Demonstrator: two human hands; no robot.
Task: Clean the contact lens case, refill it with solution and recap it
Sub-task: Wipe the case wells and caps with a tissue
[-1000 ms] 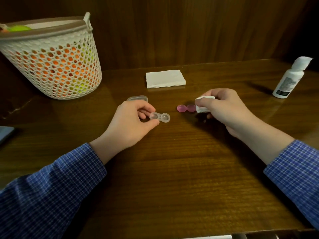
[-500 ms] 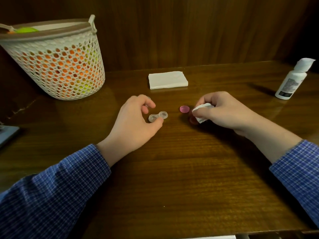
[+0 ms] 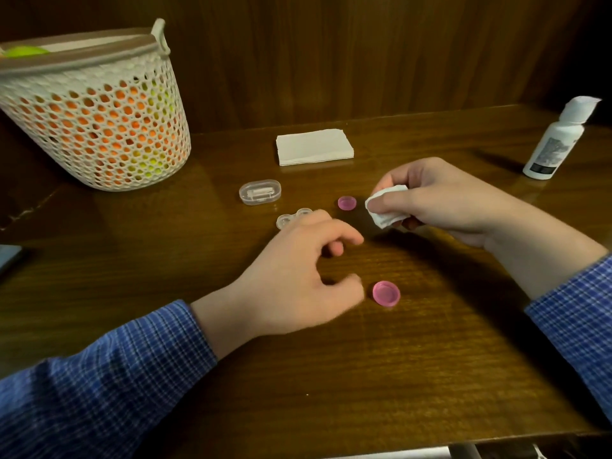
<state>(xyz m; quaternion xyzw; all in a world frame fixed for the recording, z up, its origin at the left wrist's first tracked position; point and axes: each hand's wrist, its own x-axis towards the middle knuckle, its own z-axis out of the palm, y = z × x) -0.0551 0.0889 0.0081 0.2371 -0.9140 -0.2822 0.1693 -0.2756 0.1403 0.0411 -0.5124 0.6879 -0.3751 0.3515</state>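
Observation:
The clear two-well lens case [image 3: 288, 218] lies uncapped on the wooden table, just beyond my left hand [image 3: 298, 270]. That hand hovers with loosely curled fingers and holds nothing. A pink cap [image 3: 386, 293] lies right beside its thumb. The second pink cap [image 3: 347, 203] sits farther back, next to my right hand [image 3: 440, 197]. My right hand grips a crumpled white tissue [image 3: 385, 208]. The white solution bottle [image 3: 556, 140] stands at the far right, its flip top open.
A white lattice basket [image 3: 96, 111] holding orange and green things stands at the back left. A folded stack of tissues [image 3: 314, 146] lies at the back centre. A small clear oval box [image 3: 260, 192] sits behind the lens case. A dark flat object [image 3: 8, 258] is at the left edge.
My left hand let go of the lens case and moved right and toward me. One pink cap now lies near that hand, closer to me. My right hand lifted slightly with the tissue.

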